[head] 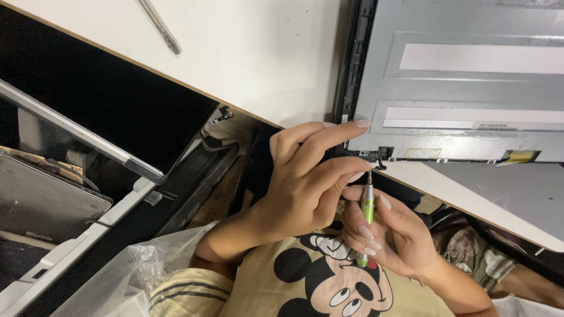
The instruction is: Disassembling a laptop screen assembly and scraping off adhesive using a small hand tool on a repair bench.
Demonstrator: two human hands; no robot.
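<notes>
A grey metal display panel in a black frame lies on the white table, its near corner at the table's edge. My right hand is shut on a small green-handled screwdriver, held upright with its tip at the panel's corner bracket. My left hand reaches to the same corner. Its index finger rests on the panel's frame edge and its other fingertips touch the top of the screwdriver.
A thin metal tool lies at the far side of the table. Left of the table, below it, stand dismantled screen parts and frames. A clear plastic bag sits near my lap, beside a cartoon-printed shirt.
</notes>
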